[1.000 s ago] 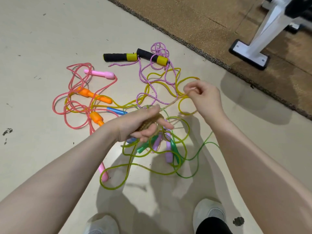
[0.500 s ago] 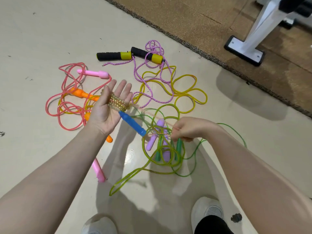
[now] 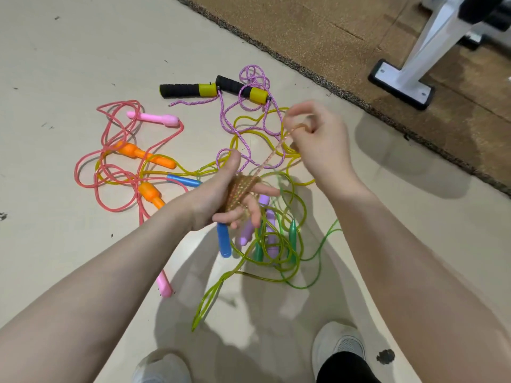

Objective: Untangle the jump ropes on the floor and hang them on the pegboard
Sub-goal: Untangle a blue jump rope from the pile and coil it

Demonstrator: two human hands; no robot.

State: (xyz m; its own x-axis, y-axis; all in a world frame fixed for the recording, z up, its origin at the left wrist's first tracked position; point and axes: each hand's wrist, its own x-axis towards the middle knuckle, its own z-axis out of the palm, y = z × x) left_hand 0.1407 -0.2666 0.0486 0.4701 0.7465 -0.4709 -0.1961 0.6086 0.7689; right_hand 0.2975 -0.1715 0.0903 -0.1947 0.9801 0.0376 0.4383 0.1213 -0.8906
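While your left hand point(image 3: 221, 200) grips the coiled rope point(image 3: 240, 192), a blue handle point(image 3: 223, 240) hanging below, your right hand point(image 3: 318, 139) pinches its strand at two o'clock; the other ropes point(image 3: 265, 244) sprawl on the floor point(image 3: 69, 56) beneath.

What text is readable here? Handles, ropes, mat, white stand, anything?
None readable.
Black-and-yellow handles: no print shows.
Blue handle, pink handle, orange handle: plain.
White stand foot: only bolt heads, no label.
Shoes: no logo shows.
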